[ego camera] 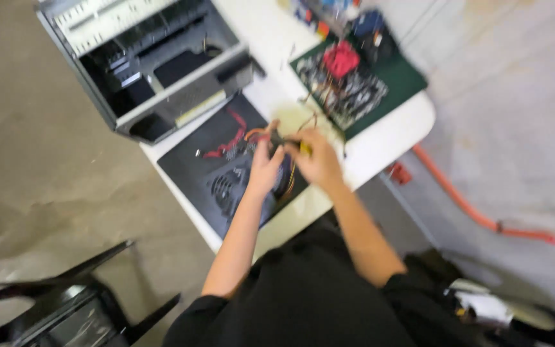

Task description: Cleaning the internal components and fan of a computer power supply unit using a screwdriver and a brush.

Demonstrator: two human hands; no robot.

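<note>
A black power supply unit (226, 186) with a round fan grille lies on a dark mat (191, 151) on the white table (380, 138). My left hand (263, 168) and my right hand (316, 157) meet just above it, both closed on a bundle of coloured wires (281, 136) with a dark plug at its end. Red and orange wires (229, 144) trail from the bundle across the mat. The picture is blurred, so the plug's details are unclear.
An open grey computer case (146, 61) lies at the table's far left. A circuit board with a red part (342, 71) rests on a green mat (399, 74) at the far right. An orange hose (476, 212) crosses the floor. A black chair (65, 302) stands lower left.
</note>
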